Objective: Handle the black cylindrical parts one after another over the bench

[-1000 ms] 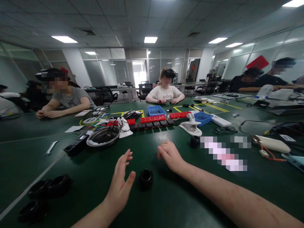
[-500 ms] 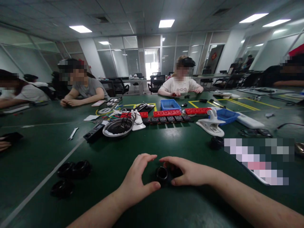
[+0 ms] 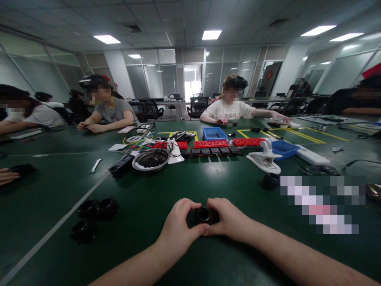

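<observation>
A black, hollow, round part [image 3: 203, 215] with a glossy rim stands on the green table close in front of me, its opening facing up. My left hand [image 3: 178, 223] curls round its left side, thumb in front and fingers behind. From the right, my right hand [image 3: 228, 219] wraps the same part, and the two thumbs meet at its near side. My fingers hide much of its outer wall. Off to the left lie three similar black round parts [image 3: 107, 208], and one more black part [image 3: 271, 181] sits to the right.
Farther out are a metal bowl [image 3: 137, 166], a black power strip [image 3: 210, 151], red socket strips [image 3: 210, 143], a white clip stand [image 3: 264, 161], blue trays [image 3: 214, 134] and a wrench [image 3: 95, 166]. A blurred-out flat object [image 3: 315, 206] lies at right. People sit around the table.
Both hands have closed in from either side onto the black round part, bringing the thumbs together. Across the table, a person's arm has stretched out toward the right of the view.
</observation>
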Demonstrator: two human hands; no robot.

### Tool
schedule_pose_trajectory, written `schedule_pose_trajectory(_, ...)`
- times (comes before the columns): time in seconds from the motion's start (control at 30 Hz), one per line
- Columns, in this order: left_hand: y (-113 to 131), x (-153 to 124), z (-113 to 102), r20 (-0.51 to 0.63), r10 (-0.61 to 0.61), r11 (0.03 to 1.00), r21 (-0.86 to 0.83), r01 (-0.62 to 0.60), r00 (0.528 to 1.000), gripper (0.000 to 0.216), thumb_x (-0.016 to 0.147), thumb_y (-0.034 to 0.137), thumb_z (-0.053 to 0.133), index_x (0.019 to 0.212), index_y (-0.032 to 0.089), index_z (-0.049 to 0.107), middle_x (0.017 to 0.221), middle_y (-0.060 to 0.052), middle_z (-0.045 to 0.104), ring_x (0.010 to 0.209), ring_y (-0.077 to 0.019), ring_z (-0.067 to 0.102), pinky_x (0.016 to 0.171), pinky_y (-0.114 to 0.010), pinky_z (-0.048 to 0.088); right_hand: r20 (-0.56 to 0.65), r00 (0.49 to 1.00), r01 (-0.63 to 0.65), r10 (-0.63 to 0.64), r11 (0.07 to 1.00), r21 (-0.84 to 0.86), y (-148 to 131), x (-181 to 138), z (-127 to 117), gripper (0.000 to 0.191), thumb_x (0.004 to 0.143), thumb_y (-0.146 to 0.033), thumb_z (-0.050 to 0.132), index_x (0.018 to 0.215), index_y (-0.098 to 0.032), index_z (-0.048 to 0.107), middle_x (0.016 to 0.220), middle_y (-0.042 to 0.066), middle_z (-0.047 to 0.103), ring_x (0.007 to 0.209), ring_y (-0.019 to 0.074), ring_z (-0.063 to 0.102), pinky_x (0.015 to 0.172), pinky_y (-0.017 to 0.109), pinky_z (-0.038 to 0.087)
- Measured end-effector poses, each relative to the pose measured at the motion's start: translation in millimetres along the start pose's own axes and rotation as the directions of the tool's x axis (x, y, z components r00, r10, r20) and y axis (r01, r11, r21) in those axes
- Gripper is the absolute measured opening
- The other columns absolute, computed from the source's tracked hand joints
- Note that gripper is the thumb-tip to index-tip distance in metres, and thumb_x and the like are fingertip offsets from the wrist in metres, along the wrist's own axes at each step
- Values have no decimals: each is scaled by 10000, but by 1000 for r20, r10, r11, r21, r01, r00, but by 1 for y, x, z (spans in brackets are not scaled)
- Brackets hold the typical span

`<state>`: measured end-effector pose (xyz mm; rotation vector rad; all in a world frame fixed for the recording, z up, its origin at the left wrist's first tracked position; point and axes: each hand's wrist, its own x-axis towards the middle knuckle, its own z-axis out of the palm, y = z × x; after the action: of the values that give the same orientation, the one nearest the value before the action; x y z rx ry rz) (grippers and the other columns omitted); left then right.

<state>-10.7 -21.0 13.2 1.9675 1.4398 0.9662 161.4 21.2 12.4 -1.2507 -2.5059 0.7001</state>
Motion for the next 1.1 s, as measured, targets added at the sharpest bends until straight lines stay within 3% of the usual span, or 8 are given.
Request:
schedule_pose_trajectory(0.1, 0, 1, 3, -87, -44, 999, 1, 44, 995, 277, 645, 158, 704, 882, 185, 562, 931, -34, 566, 900, -235, 522, 778, -370, 423, -156, 988, -30, -7, 973, -229, -8, 1, 11, 299, 636, -425, 690, 679, -175, 534, 660, 16, 562, 652, 188, 499, 622, 303, 337)
schedule_pose_trajectory(0.17, -2, 2, 3, -65, -72, 997, -21, 71, 995, 270, 651, 179, 702, 877, 183, 554, 911, -29, 569, 866, -226, 524, 747, -349, 424, -188, 982, -35, -13, 968, -247, -11, 1, 11, 306, 649, -433, 676, 750, -170, 557, 728, 42, 588, 704, 212, 511, 668, 332, 345)
schedule_pose_trajectory(0.3, -6, 5, 1, 19, -135, 989, -65, 136, 991, 284, 662, 224, 697, 913, 186, 570, 786, 1, 552, 708, -192, 515, 618, -287, 411, -40, 997, 59, -61, 997, -49, -8, -1, -1, 452, 609, -422, 734, 952, -173, 577, 893, 54, 597, 814, 223, 517, 715, 326, 376)
schedule_pose_trajectory(0.47, -6, 6, 2, 50, -100, 991, -81, 104, 994, 312, 643, 228, 731, 932, 196, 619, 827, -4, 545, 693, -167, 489, 607, -254, 385, 112, 987, 95, -111, 985, 141, 2, 1, -14, 375, 638, -211, 740, 983, -178, 595, 870, 21, 588, 783, 181, 516, 690, 277, 393)
schedule_pose_trajectory(0.7, -2, 5, 2, 102, -105, 992, -55, 111, 989, 365, 586, 280, 788, 906, 196, 635, 782, 12, 520, 681, -167, 470, 587, -243, 353, 81, 993, 79, -88, 991, 110, 8, 3, -6, 325, 581, -282, 777, 819, -170, 587, 754, -10, 553, 723, 164, 491, 610, 241, 360)
schedule_pose_trajectory(0.93, -1, 7, 10, -46, -165, 986, 4, 165, 985, 269, 643, 237, 720, 871, 175, 591, 785, 4, 510, 720, -185, 482, 639, -272, 379, -191, 981, -79, 34, 968, -238, -10, 5, 16, 318, 617, -430, 682, 711, -173, 519, 666, 11, 530, 651, 183, 458, 607, 294, 328)
schedule_pose_trajectory(1.0, -1, 7, 8, -24, -152, 988, -4, 152, 988, 259, 659, 234, 705, 883, 173, 591, 800, -3, 517, 730, -189, 483, 645, -275, 379, -200, 980, -54, 1, 965, -257, -13, 4, 15, 349, 628, -473, 673, 738, -168, 543, 699, 29, 558, 705, 209, 473, 668, 328, 339)
schedule_pose_trajectory(1.1, -1, 5, 2, 114, -96, 994, -45, 102, 989, 279, 663, 205, 699, 922, 183, 598, 824, -6, 528, 738, -186, 482, 637, -263, 373, -98, 989, 102, -111, 990, -95, -7, 0, 4, 505, 582, -477, 729, 943, -161, 572, 885, 53, 590, 816, 225, 491, 732, 335, 361)
